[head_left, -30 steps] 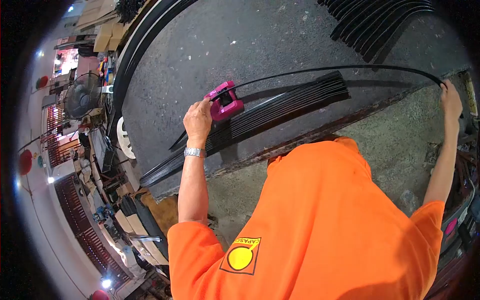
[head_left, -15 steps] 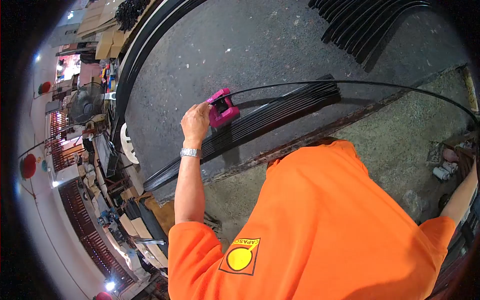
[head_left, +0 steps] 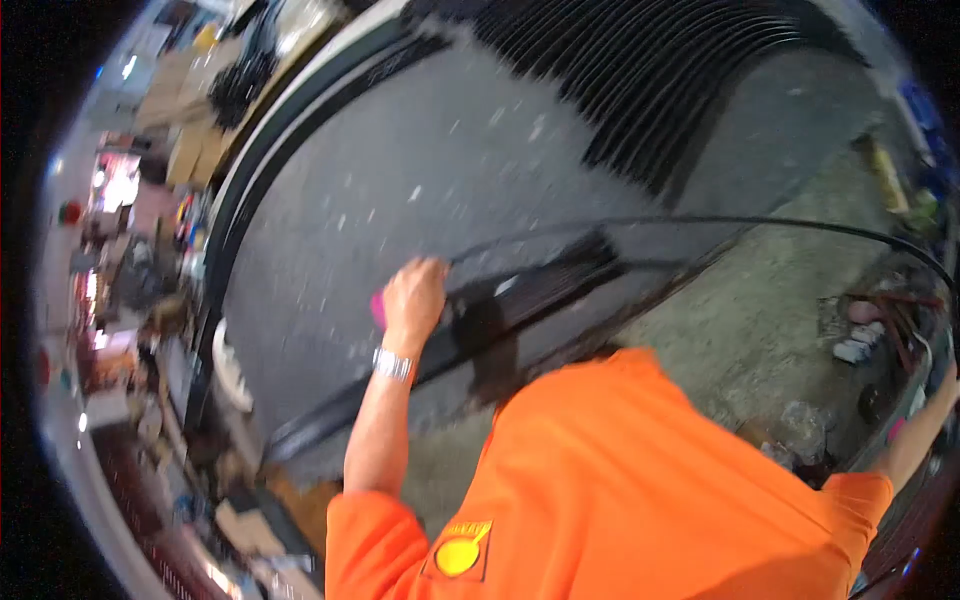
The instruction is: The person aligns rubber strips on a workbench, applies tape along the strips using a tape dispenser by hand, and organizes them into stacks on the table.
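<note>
My left hand, a metal watch on its wrist, is closed at the near end of a long thin black strip. A small part of a pink tool shows beside the hand; the rest is hidden. The strip arches to the right edge, where my right hand is only just in view, its fingers hidden. Below the strip a bundle of black strips lies on the grey work surface, blurred by motion.
Many curved black strips are spread at the top right of the surface. Long curved black pieces run along its left side. Beyond them stand a fan and cardboard. Assorted items lie on the floor at right.
The view has shifted and blurred. My left hand now covers most of the pink tool. My right hand has moved down and outward to the right edge, and the strip's arch sits lower in view.
</note>
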A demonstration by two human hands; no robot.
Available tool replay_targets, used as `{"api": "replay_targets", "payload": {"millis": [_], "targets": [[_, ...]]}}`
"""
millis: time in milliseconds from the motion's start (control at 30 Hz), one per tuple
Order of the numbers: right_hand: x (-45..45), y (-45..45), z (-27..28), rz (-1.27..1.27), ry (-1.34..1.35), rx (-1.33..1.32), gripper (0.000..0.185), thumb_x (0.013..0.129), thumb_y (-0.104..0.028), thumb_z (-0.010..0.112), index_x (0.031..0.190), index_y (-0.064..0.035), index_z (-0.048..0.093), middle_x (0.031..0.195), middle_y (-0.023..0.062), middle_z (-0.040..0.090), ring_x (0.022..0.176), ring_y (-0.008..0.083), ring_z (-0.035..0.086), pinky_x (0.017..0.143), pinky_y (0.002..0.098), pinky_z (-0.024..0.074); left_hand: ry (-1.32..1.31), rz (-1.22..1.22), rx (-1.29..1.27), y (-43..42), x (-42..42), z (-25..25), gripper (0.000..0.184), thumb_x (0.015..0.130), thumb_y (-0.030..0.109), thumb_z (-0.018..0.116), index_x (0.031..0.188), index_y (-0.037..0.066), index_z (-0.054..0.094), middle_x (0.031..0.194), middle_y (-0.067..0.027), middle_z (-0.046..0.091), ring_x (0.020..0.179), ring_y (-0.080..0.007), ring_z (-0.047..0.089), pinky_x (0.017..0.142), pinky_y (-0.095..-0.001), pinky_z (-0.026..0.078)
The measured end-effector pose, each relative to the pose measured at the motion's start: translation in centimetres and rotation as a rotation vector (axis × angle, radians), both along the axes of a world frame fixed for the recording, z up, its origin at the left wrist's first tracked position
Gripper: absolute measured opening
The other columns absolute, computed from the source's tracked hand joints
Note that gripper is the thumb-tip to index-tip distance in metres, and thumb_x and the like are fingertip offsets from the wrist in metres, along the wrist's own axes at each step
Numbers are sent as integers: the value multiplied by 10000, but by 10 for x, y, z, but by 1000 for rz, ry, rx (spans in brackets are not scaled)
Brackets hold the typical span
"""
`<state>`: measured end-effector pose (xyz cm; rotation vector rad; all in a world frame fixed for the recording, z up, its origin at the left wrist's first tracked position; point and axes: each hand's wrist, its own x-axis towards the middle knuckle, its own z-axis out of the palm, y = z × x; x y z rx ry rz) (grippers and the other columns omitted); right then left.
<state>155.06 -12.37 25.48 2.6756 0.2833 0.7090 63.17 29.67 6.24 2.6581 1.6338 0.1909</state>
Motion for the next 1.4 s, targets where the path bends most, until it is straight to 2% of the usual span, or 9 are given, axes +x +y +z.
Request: {"api": "replay_targets", "payload": {"millis": [100,167,367,433,600,667,833,1100,1400], "targets": [[72,-70,-9,-195,64,9,447,1018,-466,445,1410,-269,537,1316,82,658,1119,360,661,889,521,536,-70,-1,49,3,14,6,75,902,201,664,911,147,715,853,-99,675,790,-354,679,670,-461,546],[-38,-22,10,-196,89,123,392,1003,-418,471,1355,-278,573,1278,119,664,1140,376,643,910,518,513,-188,20,84,10,14,20,86,890,176,678,894,101,718,857,-123,688,810,-355,676,700,-455,539],[-138,69,-28,94,124,206,267,989,-338,560,1221,-229,636,1191,141,693,1107,373,653,908,510,515,-139,148,228,30,-80,46,117,894,170,687,890,55,709,861,-144,697,821,-359,673,716,-447,531],[-184,112,-54,323,86,226,230,939,-280,629,1095,-120,682,1113,136,704,1055,360,664,881,484,533,-69,240,262,29,-135,51,142,904,174,681,853,42,682,831,-148,681,809,-363,664,693,-467,510],[-336,231,-127,792,218,184,145,864,-242,653,868,-100,682,926,122,693,937,354,666,774,487,544,203,567,224,-7,-341,82,217,921,229,660,919,18,710,870,-186,697,815,-398,668,688,-482,510],[-428,277,-136,899,345,187,116,833,-209,634,824,-105,686,858,132,685,884,366,671,747,492,552,-64,314,96,-16,-549,58,506,805,285,760,1270,101,680,1120,-249,709,998,-319,697,909,-455,504],[-658,349,-157,1329,551,243,93,831,-214,668,840,-123,683,857,95,680,859,304,676,718,449,562,280,752,41,-41,-571,66,465,817,286,750,1234,91,683,1095,-246,708,977,-328,695,885,-460,504],[-945,384,-180,1906,760,519,197,700,-97,724,817,-102,565,793,56,565,736,257,605,641,391,526,410,842,-82,-96,-677,34,404,835,286,735,1175,74,688,1055,-242,707,945,-342,692,846,-469,505],[-1029,378,-192,2045,966,490,225,666,-29,708,794,-77,530,782,69,552,724,260,608,606,398,525,454,930,-177,-149,-728,17,345,855,287,718,1110,55,693,1010,-238,705,908,-359,689,803,-480,507]]}}
